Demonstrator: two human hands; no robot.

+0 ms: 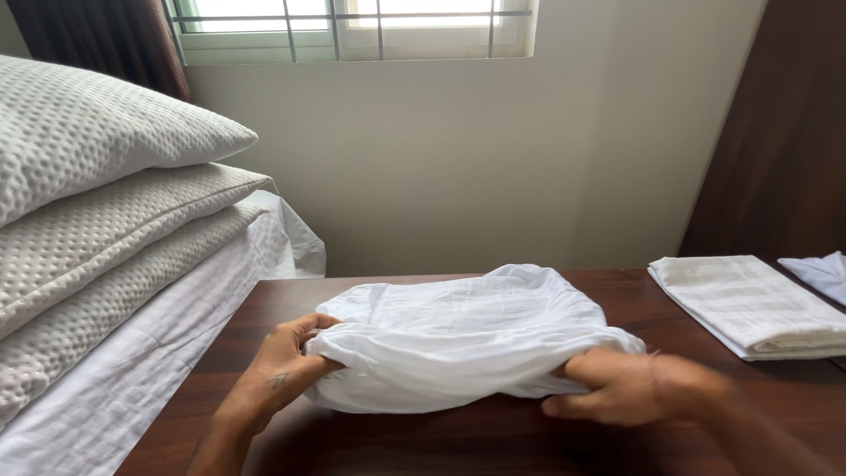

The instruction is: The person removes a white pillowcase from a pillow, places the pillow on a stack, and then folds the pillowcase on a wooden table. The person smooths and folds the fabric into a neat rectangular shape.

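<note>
A crumpled white cloth (458,330), like a pillowcase, lies bunched on a dark brown wooden table (493,441). My left hand (286,357) grips its near left edge, fingers curled into the fabric. My right hand (617,383) pinches the near right corner and looks blurred from motion. Both hands rest low on the tabletop at the cloth's front side.
A neatly folded white striped cloth (753,304) lies at the table's right, with another white cloth (820,271) at the far right edge. Three textured grey-white pillows (97,220) are stacked on a white-sheeted bed (141,370) to the left. A window (352,26) sits above the beige wall.
</note>
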